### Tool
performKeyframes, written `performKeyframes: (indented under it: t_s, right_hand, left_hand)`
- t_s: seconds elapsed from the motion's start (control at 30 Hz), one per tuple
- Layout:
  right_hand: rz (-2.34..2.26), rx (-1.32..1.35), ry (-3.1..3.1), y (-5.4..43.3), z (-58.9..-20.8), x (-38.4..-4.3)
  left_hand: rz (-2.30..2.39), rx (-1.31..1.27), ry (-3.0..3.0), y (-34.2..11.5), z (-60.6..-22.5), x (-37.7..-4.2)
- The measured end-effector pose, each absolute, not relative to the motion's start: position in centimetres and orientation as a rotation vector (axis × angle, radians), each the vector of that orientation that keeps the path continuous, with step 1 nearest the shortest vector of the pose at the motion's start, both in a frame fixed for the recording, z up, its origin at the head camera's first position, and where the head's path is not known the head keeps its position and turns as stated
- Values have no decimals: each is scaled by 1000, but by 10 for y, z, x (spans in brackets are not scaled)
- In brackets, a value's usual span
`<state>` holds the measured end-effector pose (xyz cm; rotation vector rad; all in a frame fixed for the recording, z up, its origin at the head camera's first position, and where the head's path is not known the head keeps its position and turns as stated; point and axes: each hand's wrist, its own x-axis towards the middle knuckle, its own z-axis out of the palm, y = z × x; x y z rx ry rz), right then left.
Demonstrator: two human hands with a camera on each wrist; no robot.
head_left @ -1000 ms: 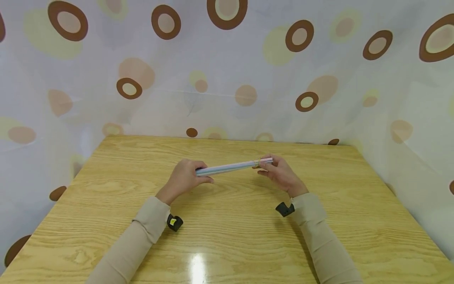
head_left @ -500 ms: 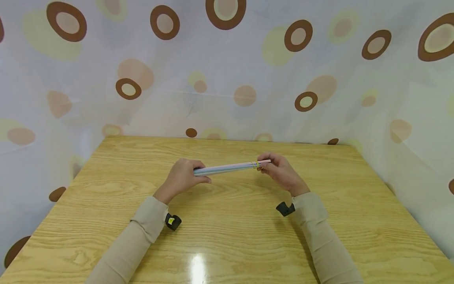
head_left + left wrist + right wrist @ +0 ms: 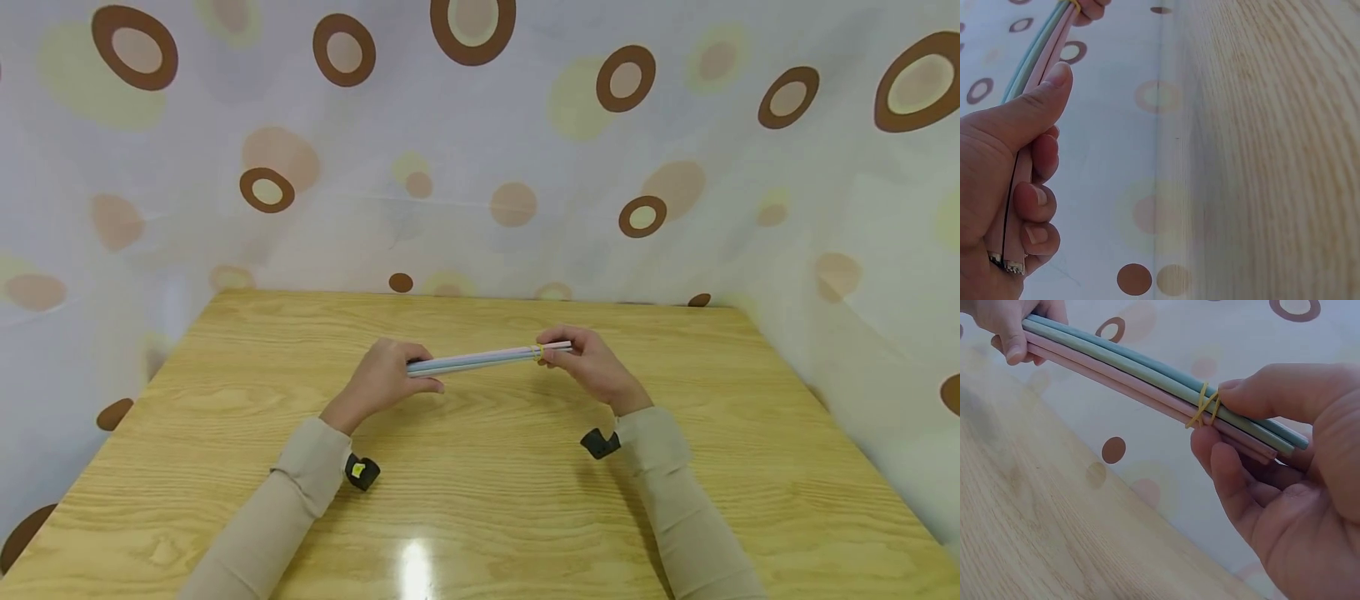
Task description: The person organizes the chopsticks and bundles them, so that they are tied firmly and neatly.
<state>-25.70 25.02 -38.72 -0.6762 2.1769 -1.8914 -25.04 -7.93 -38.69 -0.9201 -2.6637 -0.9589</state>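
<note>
Over the tabletop [image 3: 480,492], the left hand [image 3: 380,377], grip curled, partly hides banded sticks [image 3: 480,359] the right hand [image 3: 594,368] pinches.

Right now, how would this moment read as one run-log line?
left hand: grips stick bundle | right hand: holds stick bundle near yellow band | stick bundle: above table
</note>
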Motion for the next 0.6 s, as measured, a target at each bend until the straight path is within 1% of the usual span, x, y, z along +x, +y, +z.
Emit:
performKeyframes:
  t_s: [0.3,0.6]
  right_hand:
    - [-1852,-696,2221,248,-384,-255]
    - [-1581,-678,2456,233,-381,-250]
  left_hand:
    - [-962,-944,-2673,-79,-384,-249]
    - [-1022,-932,-2727,-78,-390,-251]
